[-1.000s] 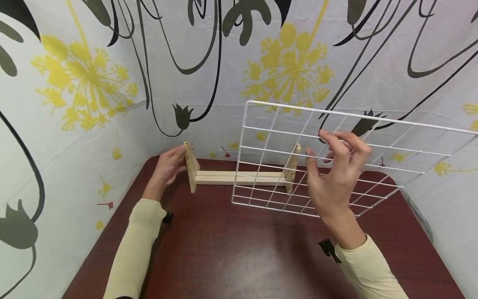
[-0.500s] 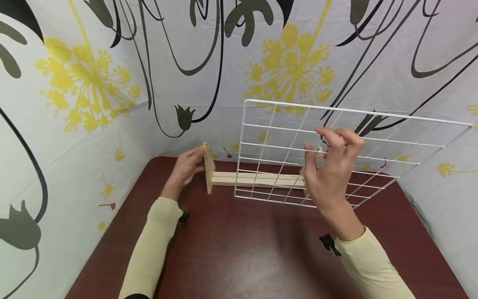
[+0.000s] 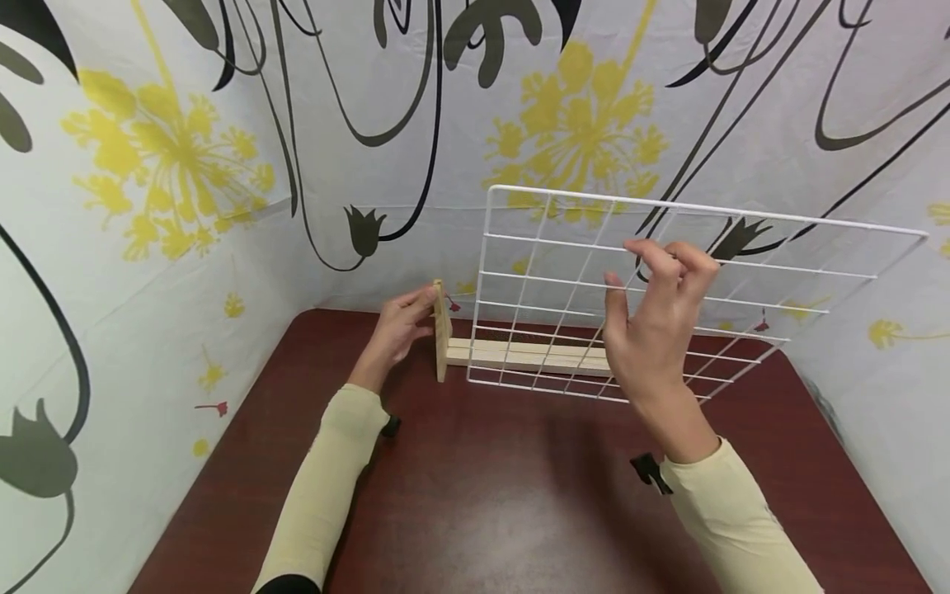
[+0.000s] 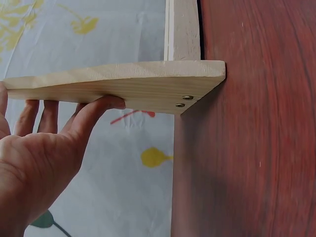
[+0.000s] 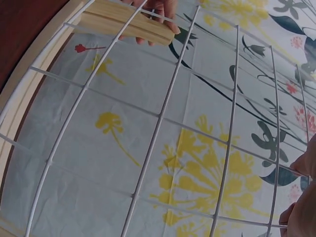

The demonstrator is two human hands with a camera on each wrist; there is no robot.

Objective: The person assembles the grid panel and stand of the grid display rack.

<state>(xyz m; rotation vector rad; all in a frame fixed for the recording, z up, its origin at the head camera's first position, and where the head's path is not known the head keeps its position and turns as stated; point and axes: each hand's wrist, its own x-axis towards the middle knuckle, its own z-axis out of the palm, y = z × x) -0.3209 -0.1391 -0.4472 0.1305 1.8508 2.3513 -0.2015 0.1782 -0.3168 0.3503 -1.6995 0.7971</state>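
Wooden stand (image 3: 512, 353) shifted rightward; left hand (image 3: 401, 330) rests flat-fingered against its end board, right hand (image 3: 653, 322) pinches white wire grid (image 3: 779, 264).

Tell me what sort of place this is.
Probably a makeshift recording booth: flower-printed white fabric walls close around a dark reddish-brown wooden table, where hands handle a pale wooden stand and a white wire grid panel.

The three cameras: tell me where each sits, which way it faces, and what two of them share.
Head: looks forward and down at the table; shows both sleeved arms, left hand and right hand.
Left wrist: looks along the left hand at the wooden stand.
Right wrist: looks through the wire grid at the patterned cloth; only fingertips show.
All three views show the wooden stand.
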